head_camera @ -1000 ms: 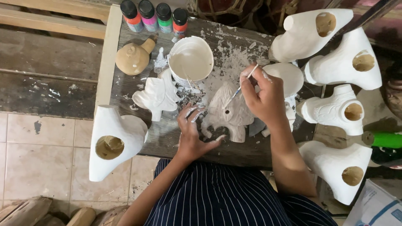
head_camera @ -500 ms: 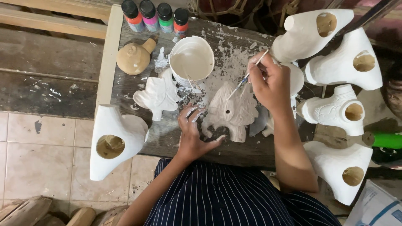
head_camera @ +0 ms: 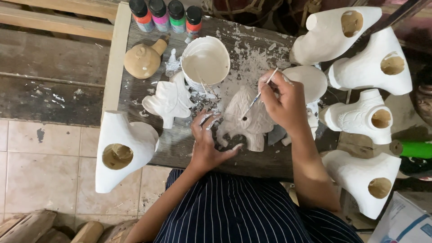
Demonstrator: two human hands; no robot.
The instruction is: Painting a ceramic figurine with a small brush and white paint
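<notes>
Right hand (head_camera: 283,101) pinches a thin brush (head_camera: 258,95), tip on the leaf carving (head_camera: 247,119) mid-table; left hand (head_camera: 208,141) lies spread, steadying its edge. A slip might nudge the full paint bowl (head_camera: 205,62) close behind.

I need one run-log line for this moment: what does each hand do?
left hand: steadies leaf-shaped carving | right hand: holds thin paintbrush, tip on carving | white paint cup: behind carving
</notes>
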